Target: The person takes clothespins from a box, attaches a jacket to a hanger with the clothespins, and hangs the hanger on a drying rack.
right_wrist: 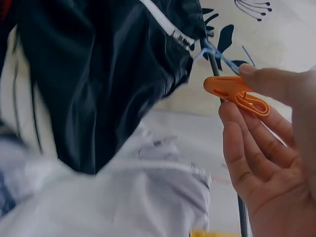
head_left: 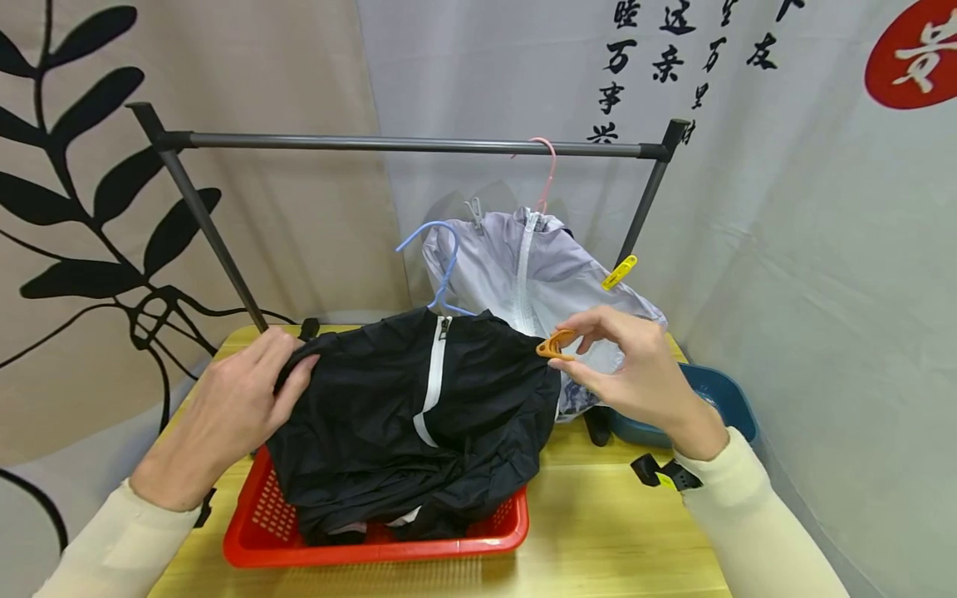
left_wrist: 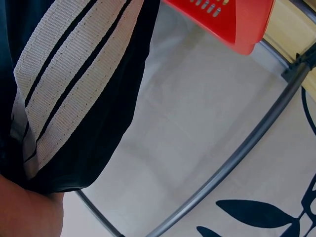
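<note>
A black jacket [head_left: 389,390] with a white zipper is on a blue hanger [head_left: 449,266], whose hook stands up free of the rail. My left hand [head_left: 235,399] grips the jacket's left-side shoulder between thumb and fingers. In the left wrist view, a sleeve with white stripes [left_wrist: 74,79] hangs down and hides most of that hand. My right hand [head_left: 635,374] pinches an orange clothespin [right_wrist: 237,94] between thumb and fingertips, close beside the jacket's other shoulder. Whether the clothespin touches the fabric I cannot tell.
A red basket [head_left: 374,552] stands under the jacket on the wooden table [head_left: 620,531]. Behind, a grey jacket [head_left: 486,257] hangs by a pink hanger [head_left: 549,178] from the dark rack's rail [head_left: 336,143], with a yellow clothespin [head_left: 619,272] on it. A blue basin [head_left: 725,399] is at right.
</note>
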Tool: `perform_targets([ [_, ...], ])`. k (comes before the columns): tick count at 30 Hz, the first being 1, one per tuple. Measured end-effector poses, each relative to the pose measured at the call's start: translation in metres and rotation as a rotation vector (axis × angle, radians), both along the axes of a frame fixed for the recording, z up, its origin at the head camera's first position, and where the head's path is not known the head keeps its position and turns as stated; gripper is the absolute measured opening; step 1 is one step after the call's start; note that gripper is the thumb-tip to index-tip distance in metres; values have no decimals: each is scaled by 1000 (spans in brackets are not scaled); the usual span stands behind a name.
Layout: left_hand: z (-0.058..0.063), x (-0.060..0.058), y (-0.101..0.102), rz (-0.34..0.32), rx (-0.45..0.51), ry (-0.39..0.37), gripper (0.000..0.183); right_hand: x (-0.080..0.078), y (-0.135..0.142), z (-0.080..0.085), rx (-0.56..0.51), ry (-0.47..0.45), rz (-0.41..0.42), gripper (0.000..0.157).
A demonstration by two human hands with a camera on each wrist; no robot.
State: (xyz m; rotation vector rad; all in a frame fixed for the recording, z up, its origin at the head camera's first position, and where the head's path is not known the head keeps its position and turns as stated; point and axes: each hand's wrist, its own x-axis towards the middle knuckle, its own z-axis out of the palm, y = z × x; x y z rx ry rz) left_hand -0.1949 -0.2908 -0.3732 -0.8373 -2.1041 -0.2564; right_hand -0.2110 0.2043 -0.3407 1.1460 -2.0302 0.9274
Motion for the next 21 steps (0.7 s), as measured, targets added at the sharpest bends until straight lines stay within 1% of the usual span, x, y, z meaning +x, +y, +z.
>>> perform_targets([
  [2,0,0,0,0,1,0,55,-2,-10,2,4,-4,3,39],
  [4,0,0,0,-1,4,0,55,-5,-19,3,4,-4,11,47],
  [7,-1,0,0,-2,6,0,55,-9,-32,4,4,2,25,48],
  [14,-3,-1,2,-1,12,-8,57,-11,-58,10,-26,-48,72,41],
  [21,-4,-1,4,25,0,-4,60,-13,-80,16,-80,-41,117,33],
])
